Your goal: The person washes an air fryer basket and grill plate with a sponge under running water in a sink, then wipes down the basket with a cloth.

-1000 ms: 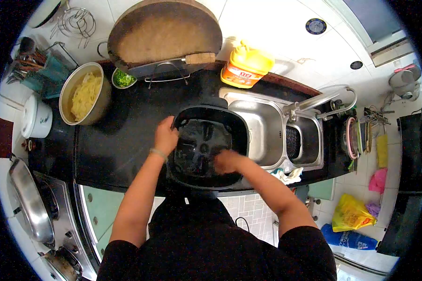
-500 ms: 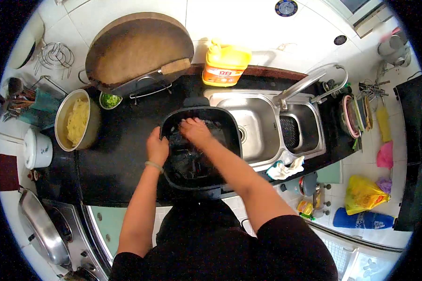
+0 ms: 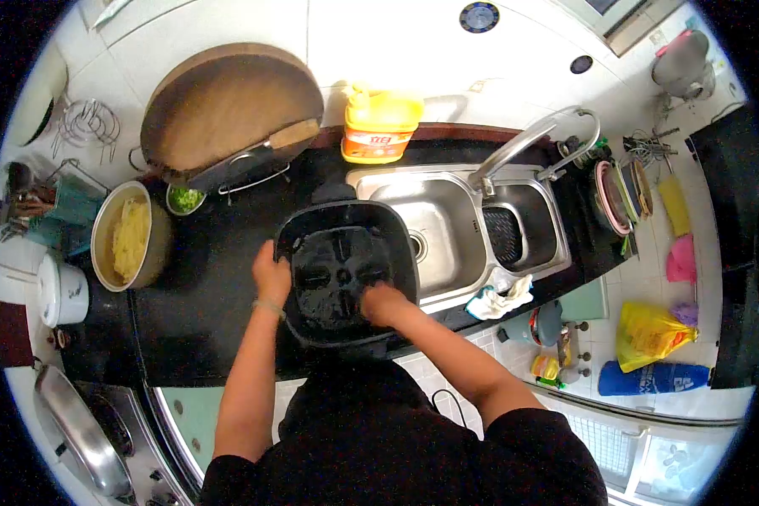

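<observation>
A deep black square pot (image 3: 312,308) with rounded corners stands on the dark counter, its inside wet and shiny. At its left wall my left hand (image 3: 271,275) is closed on the rim. My right hand (image 3: 385,304) reaches down inside, at the lower right of the pot's floor. Its fingers are blurred and partly hidden, so whether they hold anything does not show. Just right of the pot is the steel double sink (image 3: 447,244). A black handle (image 3: 334,193) sticks out from the pot's far side.
Behind stand a yellow detergent jug (image 3: 381,126) and a round wooden board (image 3: 228,110) with a cleaver in its rack. To the left are a pot of pale yellow strips (image 3: 130,240) and a bowl of chopped greens (image 3: 185,199). A white cloth (image 3: 502,298) lies on the sink's front edge.
My right hand has moved from the far left of the pot's inside to its near right. My left hand keeps its hold on the rim. The whole view has shifted slightly.
</observation>
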The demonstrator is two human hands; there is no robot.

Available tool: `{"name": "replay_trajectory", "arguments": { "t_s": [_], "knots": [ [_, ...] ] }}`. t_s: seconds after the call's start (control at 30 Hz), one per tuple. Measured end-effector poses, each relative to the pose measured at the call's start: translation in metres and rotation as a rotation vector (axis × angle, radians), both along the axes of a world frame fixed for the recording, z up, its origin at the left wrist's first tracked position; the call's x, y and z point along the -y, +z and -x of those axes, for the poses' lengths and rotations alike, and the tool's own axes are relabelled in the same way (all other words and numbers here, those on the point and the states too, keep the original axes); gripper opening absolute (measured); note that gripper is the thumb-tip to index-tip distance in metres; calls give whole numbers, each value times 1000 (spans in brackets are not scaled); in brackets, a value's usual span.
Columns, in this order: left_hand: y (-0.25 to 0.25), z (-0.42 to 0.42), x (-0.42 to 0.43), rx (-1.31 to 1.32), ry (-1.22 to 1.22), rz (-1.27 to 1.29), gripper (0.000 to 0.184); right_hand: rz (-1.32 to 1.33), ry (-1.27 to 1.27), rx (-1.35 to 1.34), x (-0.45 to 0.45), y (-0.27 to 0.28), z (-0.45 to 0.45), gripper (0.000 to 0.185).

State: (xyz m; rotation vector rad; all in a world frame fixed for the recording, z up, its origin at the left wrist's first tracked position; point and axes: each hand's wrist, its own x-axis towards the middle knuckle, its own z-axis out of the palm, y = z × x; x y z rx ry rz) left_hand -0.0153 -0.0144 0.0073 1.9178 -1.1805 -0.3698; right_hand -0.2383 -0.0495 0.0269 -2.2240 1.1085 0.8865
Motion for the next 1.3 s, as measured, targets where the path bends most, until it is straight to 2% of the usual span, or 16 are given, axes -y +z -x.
{"name": "replay_trajectory", "arguments": {
  "t_s": [0.1,0.27,0.3,0.37,0.4,0.5,0.63,0.7,0.77,0.83,0.87,0.93,1.03,1.17,1.23,1.3],
  "knots": [
    [-22,-4,-3,11,69,-11,31,-601,-707,965,5,20,32,34],
    [-13,-4,-2,-134,17,7,33,-1416,-1168,1709,19,54,75,74],
    [-13,-1,-2,-32,30,47,34,-1363,-1121,1845,24,64,83,76],
    [-9,-3,1,-186,-8,17,34,-1152,-1064,2011,40,60,101,68],
    [-2,0,1,-188,8,-1,34,-894,-1163,2022,46,57,110,53],
    [-2,0,1,-192,-4,-12,33,-632,-1183,2071,65,61,130,35],
    [4,9,-3,-125,87,-35,33,-818,-1305,2097,85,60,148,12],
    [-3,1,-3,-112,25,-24,33,-664,-1491,1988,98,49,147,12],
    [-20,-13,-6,-98,-47,-18,33,-70,-1547,1485,114,22,152,17],
    [-41,-22,-4,-235,-13,28,32,491,-1372,1347,139,2,165,29],
    [-35,-19,-1,-228,-16,25,32,513,-1432,1362,167,-34,179,37],
    [-16,-9,-5,-138,-17,-23,32,1331,-908,1081,205,-57,202,58],
    [-11,-4,-5,-134,-3,-7,32,453,-933,1104,221,-47,215,39],
    [-11,-6,-4,-132,6,-45,32,435,-845,914,213,-37,228,32],
    [-10,-3,-4,-197,44,-55,33,635,-981,1132,190,-19,222,26],
    [-4,-1,-3,-171,35,-55,33,359,-1154,1441,184,-41,213,40]
  ]
}}
